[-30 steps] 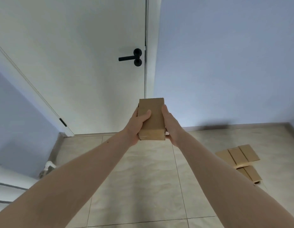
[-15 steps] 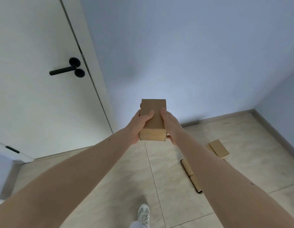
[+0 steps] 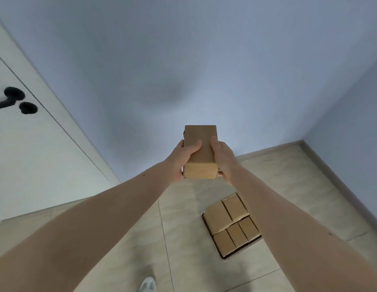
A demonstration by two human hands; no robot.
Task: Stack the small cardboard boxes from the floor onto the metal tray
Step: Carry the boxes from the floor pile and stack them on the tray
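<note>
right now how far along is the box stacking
Done: several small boxes already sit packed side by side on the dark tray on the floor, one end apparently stacked higher. In hand: the left hand and right hand grip another cardboard box above the floor. Left: setting it on the tray; no other loose boxes show.

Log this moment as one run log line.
phase: carry | held: cardboard box in left hand and right hand | target: boxes on tray, floor, below right | placed: no
</note>
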